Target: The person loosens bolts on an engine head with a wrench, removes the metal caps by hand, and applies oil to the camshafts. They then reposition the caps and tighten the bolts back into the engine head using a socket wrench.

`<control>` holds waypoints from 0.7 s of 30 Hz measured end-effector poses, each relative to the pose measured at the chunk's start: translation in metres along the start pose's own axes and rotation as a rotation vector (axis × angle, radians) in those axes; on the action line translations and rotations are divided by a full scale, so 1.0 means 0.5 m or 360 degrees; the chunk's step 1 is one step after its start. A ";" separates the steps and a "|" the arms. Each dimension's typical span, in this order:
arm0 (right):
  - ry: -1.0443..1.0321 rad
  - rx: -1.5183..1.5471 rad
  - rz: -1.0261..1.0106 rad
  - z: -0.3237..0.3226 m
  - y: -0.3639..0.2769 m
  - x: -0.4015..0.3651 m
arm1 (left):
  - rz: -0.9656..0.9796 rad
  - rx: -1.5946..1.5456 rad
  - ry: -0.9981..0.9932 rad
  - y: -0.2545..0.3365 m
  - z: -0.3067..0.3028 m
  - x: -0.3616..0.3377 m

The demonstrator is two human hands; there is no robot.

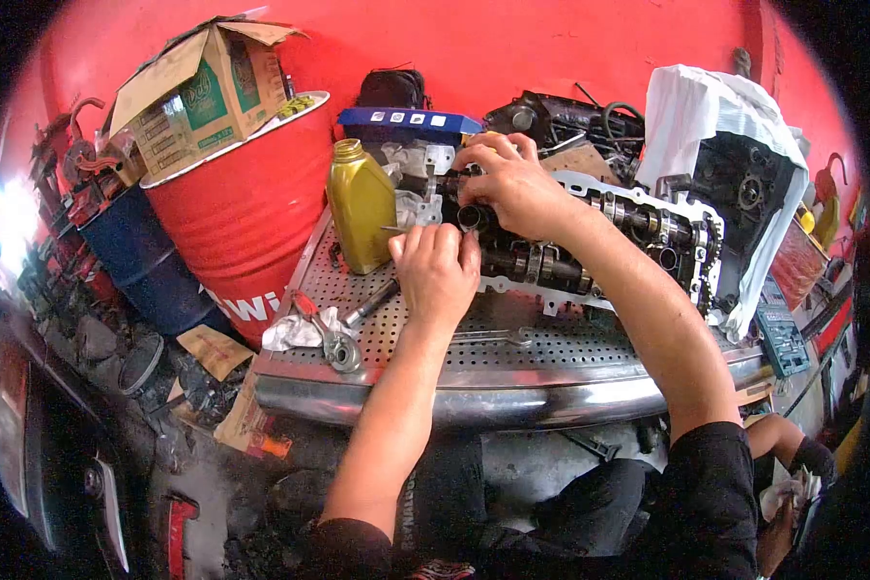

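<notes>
A cylinder head (541,266) with camshafts lies on the perforated metal bench top (416,338). My left hand (435,266) is at its near left end, the fingers curled and pressed together. A thin rod tip shows beside those fingers; what they hold is hidden. My right hand (512,184) reaches over the same end with bent fingers, and its fingertips are down among the parts, out of sight. Between both hands shows a round metal bore (470,217). Close to my left hand stands an open gold oil bottle (362,208).
On the bench's left lie a ratchet (339,348), a white rag (298,331) and a dark-handled tool (371,304). Wrenches (493,336) lie near the front edge. A red drum (246,208) bears a cardboard box (198,97). Cloth-draped engine part (744,184) stands right; a person's arm (775,440) shows lower right.
</notes>
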State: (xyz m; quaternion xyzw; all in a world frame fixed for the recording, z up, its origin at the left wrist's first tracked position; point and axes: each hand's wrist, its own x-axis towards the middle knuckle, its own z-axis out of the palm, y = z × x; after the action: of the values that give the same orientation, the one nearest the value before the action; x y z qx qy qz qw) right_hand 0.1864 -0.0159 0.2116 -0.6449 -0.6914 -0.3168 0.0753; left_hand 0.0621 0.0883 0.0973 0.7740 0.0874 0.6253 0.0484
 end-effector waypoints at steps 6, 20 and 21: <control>0.0121 0.0049 0.0020 0.004 0.004 0.001 | 0.0052 0.0065 0.0076 0.012 -0.012 0.011; 0.0071 -0.0252 -0.0082 -0.011 -0.008 0.017 | -0.0011 0.0055 -0.0007 0.014 -0.011 0.006; 0.0046 -0.0254 -0.0105 -0.015 -0.009 0.017 | -0.0036 0.0024 0.0019 0.016 -0.013 0.005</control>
State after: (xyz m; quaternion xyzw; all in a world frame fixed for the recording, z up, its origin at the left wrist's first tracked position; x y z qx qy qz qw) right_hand 0.1788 -0.0124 0.2204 -0.6211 -0.6837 -0.3825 0.0231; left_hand 0.0571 0.0807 0.1028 0.7695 0.1013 0.6287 0.0491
